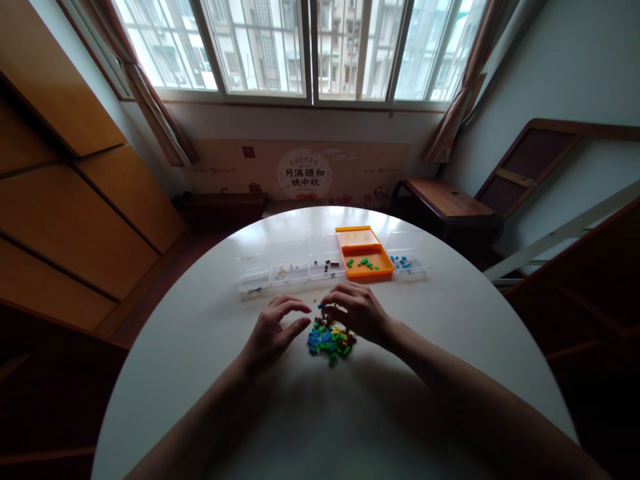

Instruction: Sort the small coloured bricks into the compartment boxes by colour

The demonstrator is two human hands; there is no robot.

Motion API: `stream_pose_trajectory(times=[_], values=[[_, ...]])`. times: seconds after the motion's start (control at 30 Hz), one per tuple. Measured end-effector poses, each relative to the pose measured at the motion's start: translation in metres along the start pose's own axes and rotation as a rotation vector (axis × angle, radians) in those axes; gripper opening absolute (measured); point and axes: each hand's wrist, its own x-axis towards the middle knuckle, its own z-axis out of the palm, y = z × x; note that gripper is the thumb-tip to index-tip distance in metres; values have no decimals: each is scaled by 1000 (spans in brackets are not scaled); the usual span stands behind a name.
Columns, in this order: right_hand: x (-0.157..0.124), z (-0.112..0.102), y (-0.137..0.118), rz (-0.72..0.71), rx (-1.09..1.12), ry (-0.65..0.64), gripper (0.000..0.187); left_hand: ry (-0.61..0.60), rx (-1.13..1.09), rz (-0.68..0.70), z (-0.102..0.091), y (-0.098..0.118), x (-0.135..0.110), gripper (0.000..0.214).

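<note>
A small heap of mixed toy building bricks (327, 340), blue, green, yellow and brown, lies on the white round table between my hands. Just left of the heap, my left hand (273, 330) is open, with a gap between thumb and fingers and nothing in it. My right hand (357, 310) reaches over the heap's far right side, its fingers curled in a pinch. At its fingertips is a small blue brick (321, 307). A tiny yellow-orange piece (315, 301) lies just beyond the heap.
Beyond my hands stands a row of open boxes: a clear box (245, 283), one with cream bricks (300, 275), one with dark brown bricks (313, 273), an orange box (373, 275) with green bricks, and a clear box (420, 267) with blue bricks. The white table (190, 320) has a curved edge.
</note>
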Motion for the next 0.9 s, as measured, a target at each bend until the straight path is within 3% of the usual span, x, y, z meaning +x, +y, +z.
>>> stream_pose_trajectory(times=[0.2,0.37,0.57,0.73,0.9], values=[[-1,-18,29,76,-79,80,13,-76,230,154,6,0,-4,12],[-14,-44,74,426,-205,309,12,-116,321,252,7,0,-7,12],[-46,-66,125,801,-307,545,22,-85,346,245,7,0,-7,12],[-51,-66,131,939,-198,618,29,-86,323,216,8,-2,-7,19],[-42,-57,120,899,-138,593,27,-148,300,193,5,-2,-9,27]])
